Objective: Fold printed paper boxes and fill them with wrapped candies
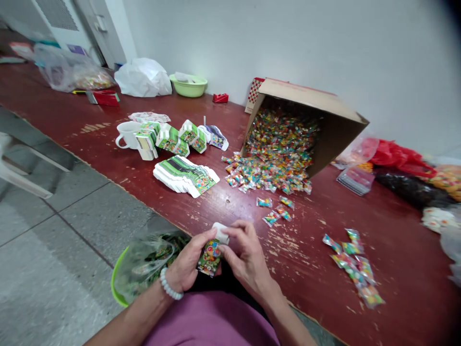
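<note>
A small printed candy box (209,258) with a white top flap is held between my hands, just in front of the table edge. My left hand (189,257), with a beaded bracelet at the wrist, wraps round its side. My right hand (247,254) pinches the box near the flap with thumb and fingers. Beyond my hands lies a fanned stack of flat green boxes (185,175). To its right, wrapped candies (270,175) spill from a tipped cardboard carton (342,129). Several loose candy packets (275,211) lie nearer my right hand.
More candy packets (355,264) lie at the right. Folded green boxes (173,139) stand beside a white mug (128,132). A lined green bin (118,281) is below the table at the left. Plastic bags (399,158) crowd the right end of the red table (306,250).
</note>
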Demonstrator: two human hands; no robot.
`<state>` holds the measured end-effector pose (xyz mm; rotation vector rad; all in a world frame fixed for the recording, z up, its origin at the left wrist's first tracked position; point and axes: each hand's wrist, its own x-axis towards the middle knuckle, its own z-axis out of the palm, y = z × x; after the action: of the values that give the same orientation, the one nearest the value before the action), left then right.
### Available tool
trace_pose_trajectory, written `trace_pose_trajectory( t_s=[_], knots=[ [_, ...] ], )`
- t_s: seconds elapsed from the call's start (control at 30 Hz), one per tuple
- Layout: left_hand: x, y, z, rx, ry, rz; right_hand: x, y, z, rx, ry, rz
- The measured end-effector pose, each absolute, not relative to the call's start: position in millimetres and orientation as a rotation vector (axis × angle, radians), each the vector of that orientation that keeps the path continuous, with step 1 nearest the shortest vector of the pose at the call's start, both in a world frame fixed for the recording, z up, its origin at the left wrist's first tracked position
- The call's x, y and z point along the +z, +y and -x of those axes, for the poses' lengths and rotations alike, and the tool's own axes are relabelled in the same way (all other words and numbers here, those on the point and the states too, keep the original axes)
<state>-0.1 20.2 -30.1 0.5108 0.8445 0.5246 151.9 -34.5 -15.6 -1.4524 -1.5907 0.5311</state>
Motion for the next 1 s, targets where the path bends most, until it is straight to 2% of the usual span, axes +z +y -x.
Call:
trace_pose_trajectory(
  t_s=[0.1,0.27,0.5,0.73,1.0],
  knots=[
    [-29,19,-3,0.601,0.864,-0.451,-25,-35,-144,0.530,-1.313,1.479],
    [-23,11,-6,0.706,0.899,-0.551,-26,-36,-145,0.684,-1.383,1.370],
    [-16,13,-3,0.626,0.780,-0.578,-31,-30,-151,0.974,-1.070,1.277],
    [-15,22,1,0.527,0.788,-0.560,-18,-28,-155,0.824,-1.515,1.277],
    [-23,19,-1,0.472,0.703,-0.599,-28,-19,-152,1.369,-1.067,1.221]
  ],
)
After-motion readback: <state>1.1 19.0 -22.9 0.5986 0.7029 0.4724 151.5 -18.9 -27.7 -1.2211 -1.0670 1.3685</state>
